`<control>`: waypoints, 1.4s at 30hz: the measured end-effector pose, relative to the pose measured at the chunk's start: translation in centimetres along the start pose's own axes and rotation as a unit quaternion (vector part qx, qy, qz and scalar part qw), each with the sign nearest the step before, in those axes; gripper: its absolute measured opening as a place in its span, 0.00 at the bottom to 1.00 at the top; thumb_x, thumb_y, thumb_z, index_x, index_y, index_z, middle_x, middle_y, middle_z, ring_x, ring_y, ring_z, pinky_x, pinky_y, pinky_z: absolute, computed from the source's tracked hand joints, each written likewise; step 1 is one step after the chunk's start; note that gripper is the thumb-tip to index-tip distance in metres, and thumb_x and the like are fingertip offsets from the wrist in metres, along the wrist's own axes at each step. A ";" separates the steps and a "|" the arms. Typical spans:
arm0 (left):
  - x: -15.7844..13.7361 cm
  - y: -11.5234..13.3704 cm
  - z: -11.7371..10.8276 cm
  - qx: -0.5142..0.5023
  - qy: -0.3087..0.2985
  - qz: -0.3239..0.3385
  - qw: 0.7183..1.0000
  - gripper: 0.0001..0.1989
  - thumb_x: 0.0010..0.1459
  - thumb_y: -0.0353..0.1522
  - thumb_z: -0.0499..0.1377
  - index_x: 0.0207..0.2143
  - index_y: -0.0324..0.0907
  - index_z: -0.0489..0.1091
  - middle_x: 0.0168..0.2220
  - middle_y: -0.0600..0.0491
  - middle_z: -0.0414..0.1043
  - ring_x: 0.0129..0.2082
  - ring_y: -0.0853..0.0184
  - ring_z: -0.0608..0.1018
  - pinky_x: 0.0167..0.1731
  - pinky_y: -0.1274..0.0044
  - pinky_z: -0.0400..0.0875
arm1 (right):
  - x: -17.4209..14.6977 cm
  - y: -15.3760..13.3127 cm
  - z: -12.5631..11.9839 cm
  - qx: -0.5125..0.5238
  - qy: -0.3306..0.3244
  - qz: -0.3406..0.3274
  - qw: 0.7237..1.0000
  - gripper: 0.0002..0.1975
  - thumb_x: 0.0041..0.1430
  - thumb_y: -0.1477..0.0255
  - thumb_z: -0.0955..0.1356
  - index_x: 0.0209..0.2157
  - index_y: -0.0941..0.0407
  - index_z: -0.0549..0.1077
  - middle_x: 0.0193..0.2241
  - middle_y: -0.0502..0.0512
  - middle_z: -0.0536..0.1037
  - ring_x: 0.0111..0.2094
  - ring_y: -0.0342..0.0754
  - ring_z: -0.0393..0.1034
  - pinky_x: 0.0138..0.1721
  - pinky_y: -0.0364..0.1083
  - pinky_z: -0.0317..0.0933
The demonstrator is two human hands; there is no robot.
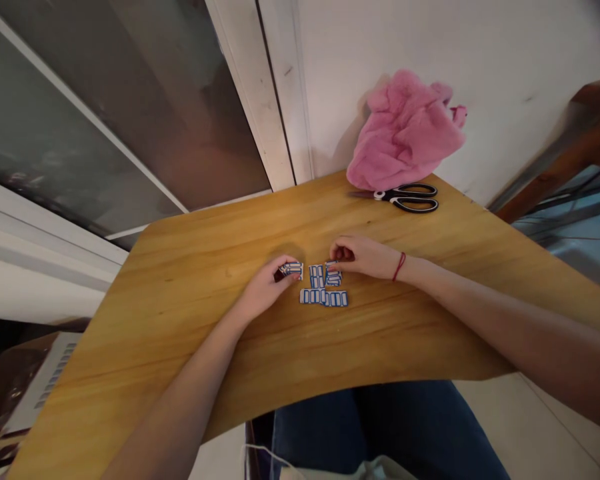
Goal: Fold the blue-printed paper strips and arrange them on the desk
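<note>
My left hand [273, 283] is closed, with thumb and fingers pinching a small stack of blue-and-white label pieces [294, 269] at the middle of the table. My right hand [363, 257] is closed too, its thumb and fingertips on another little pile of label pieces [333, 275]. Between the hands lies an upright label piece [317, 276] with blue-edged white boxes. Just below it, two more lie in a row, a left label strip [312, 296] and a right label strip [336, 299], meeting or slightly overlapping. How many pieces each pile has cannot be made out.
Black-handled scissors [414, 198] lie at the table's back right, beside a pink plush cloth [407, 133] against the wall. The wooden table [180, 300] has its front edge over my lap. A box [40, 380] stands beyond the left edge.
</note>
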State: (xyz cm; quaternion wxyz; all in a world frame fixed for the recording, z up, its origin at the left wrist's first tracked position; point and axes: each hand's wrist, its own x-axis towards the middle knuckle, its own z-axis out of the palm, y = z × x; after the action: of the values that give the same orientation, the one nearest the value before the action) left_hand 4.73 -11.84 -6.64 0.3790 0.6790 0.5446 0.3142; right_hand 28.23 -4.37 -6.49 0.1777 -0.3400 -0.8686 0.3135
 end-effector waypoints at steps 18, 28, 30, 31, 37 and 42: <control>0.1 1.1 0.6 -0.509 0.116 -0.178 0.834 0.13 0.49 0.21 0.53 0.38 0.38 0.66 0.37 0.50 0.75 0.38 0.70 0.78 0.48 0.75 0.70 | -0.8 -1.6 0.7 -0.078 0.045 -0.116 0.989 0.13 0.62 0.66 0.62 0.34 0.59 0.73 0.27 0.54 0.72 0.28 0.42 0.62 0.35 0.43 0.54; 0.1 1.4 0.4 -0.513 0.117 -0.111 0.843 0.17 0.48 0.21 0.52 0.42 0.35 0.68 0.24 0.55 0.68 0.23 0.74 0.73 0.27 0.82 0.69 | -1.2 -2.9 2.4 -0.135 0.058 -0.135 0.980 0.11 0.61 0.65 0.64 0.39 0.57 0.73 0.35 0.56 0.73 0.38 0.47 0.66 0.42 0.47 0.54; -0.1 1.6 0.3 -0.477 0.114 -0.083 0.868 0.19 0.47 0.21 0.53 0.44 0.37 0.67 0.26 0.55 0.68 0.21 0.75 0.70 0.23 0.83 0.65 | -1.0 -2.5 2.0 -0.116 0.097 -0.117 0.982 0.10 0.62 0.68 0.63 0.37 0.58 0.73 0.31 0.54 0.73 0.34 0.45 0.66 0.40 0.46 0.54; -0.2 1.6 0.3 -0.459 0.114 -0.069 0.878 0.20 0.47 0.21 0.53 0.44 0.38 0.66 0.27 0.55 0.68 0.21 0.76 0.69 0.23 0.83 0.64 | -0.9 -2.2 1.7 -0.104 0.116 -0.107 0.982 0.10 0.62 0.70 0.63 0.36 0.59 0.73 0.30 0.54 0.73 0.32 0.44 0.65 0.38 0.45 0.55; -0.9 2.1 0.4 -0.313 0.109 0.040 0.943 0.16 0.51 0.23 0.51 0.43 0.43 0.62 0.26 0.58 0.64 0.27 0.72 0.70 0.33 0.78 0.65 | -0.5 -1.5 0.9 -0.020 0.184 -0.068 0.980 0.07 0.59 0.75 0.63 0.33 0.60 0.73 0.30 0.54 0.76 0.28 0.41 0.66 0.32 0.42 0.56; -1.9 2.6 0.1 0.126 -0.018 0.122 0.984 0.07 0.56 0.28 0.53 0.38 0.43 0.67 0.30 0.56 0.62 0.30 0.69 0.67 0.34 0.75 0.62 | -0.4 -1.4 1.3 -0.012 0.183 -0.050 0.982 0.07 0.58 0.76 0.63 0.32 0.60 0.73 0.28 0.53 0.77 0.26 0.40 0.65 0.30 0.41 0.56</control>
State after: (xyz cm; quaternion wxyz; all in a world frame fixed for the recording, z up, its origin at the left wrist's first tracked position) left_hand 5.72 -14.06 -4.55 0.2591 0.7879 0.4862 0.2752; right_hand 27.18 -6.02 -6.55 0.3448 -0.3500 -0.8411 0.2261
